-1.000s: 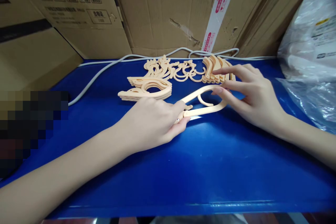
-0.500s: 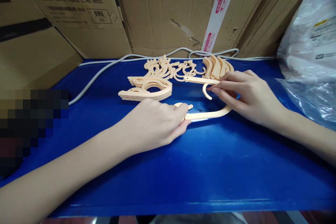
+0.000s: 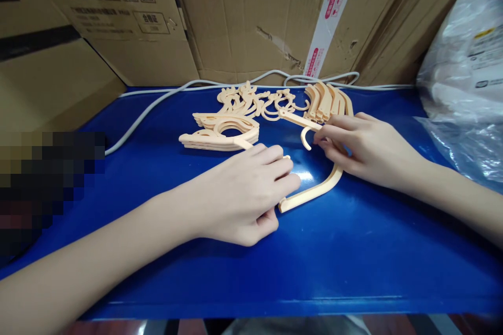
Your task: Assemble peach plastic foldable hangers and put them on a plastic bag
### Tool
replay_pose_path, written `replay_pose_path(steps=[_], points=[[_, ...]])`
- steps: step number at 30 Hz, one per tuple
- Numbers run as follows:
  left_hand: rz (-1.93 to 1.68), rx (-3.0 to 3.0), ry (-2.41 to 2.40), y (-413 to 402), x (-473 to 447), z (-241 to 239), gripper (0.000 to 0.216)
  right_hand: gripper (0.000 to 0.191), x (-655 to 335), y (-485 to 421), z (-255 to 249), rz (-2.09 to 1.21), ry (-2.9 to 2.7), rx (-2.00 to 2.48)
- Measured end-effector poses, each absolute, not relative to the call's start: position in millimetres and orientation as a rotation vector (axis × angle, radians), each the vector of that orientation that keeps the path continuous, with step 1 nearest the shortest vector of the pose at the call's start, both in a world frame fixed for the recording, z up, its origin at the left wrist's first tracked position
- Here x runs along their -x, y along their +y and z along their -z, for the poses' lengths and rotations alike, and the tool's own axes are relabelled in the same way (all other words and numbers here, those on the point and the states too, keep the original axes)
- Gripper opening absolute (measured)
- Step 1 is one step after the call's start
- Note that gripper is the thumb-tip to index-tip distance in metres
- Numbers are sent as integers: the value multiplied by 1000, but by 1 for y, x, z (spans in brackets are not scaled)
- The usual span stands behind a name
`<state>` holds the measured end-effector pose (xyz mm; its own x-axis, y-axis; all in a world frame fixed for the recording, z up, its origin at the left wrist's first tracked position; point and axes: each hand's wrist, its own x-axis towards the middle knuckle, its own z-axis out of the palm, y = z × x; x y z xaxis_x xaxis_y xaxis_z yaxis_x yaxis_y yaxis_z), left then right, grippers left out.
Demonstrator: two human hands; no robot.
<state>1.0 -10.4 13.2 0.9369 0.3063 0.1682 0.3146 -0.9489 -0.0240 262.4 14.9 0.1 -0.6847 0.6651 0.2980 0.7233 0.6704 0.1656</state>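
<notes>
My right hand [image 3: 359, 141] is closed around the middle of a cream plastic folding hanger [image 3: 314, 193]. The hanger's hook [image 3: 305, 138] curls out by my fingertips, and one arm points up and left. Its other arm bends down toward my left hand [image 3: 247, 193]. My left hand is closed on a small cream hanger piece [image 3: 244, 143] whose ends peek out past the fingers; its full shape is hidden. Just beyond that hand lies a stack of folded cream hangers [image 3: 214, 141].
Loose hook pieces [image 3: 239, 99] and a row of curved hanger arms [image 3: 328, 99] lie at the back of the blue table [image 3: 298, 272]. Behind them run a white cable [image 3: 145, 112] and cardboard boxes [image 3: 243, 21]. A clear plastic bag [image 3: 456, 73] stands at the right.
The left hand has turned and shifted slightly, and its fingers now cover more of the small piece. The hanger's lower arm has swung down toward me; its upper arm tilts more.
</notes>
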Motion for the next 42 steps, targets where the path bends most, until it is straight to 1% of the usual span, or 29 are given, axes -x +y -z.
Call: replay_pose_path(steps=[7,10,17,21,24,27,32,35,39,42], points=[[368,3109,-461,-7,2,-9,16,20,-263,15,3,438,-2684,1191],[363,3132,-529,-7,3,-9,19,20,-264,16,4,491,-2666,1225],[396,3180,-535,-6,2,-7,23,23,-264,15,6,584,-2637,1298],[353,3218,-539,-6,1,-7,29,26,-263,14,8,607,-2638,1333],[349,3235,-540,-7,1,-7,26,28,-262,13,9,624,-2636,1363],[396,3218,-544,-9,-1,-7,17,29,-260,12,11,623,-2634,1382],[458,3220,-500,-13,-3,-5,9,26,-258,12,11,566,-2609,1359],[469,3269,-511,-15,-4,-4,16,19,-256,11,11,529,-2550,1324],[450,3333,-531,-18,-4,-4,22,20,-255,10,10,455,-2487,1274],[431,3339,-546,-20,-4,-4,24,16,-255,11,9,443,-2524,1166]])
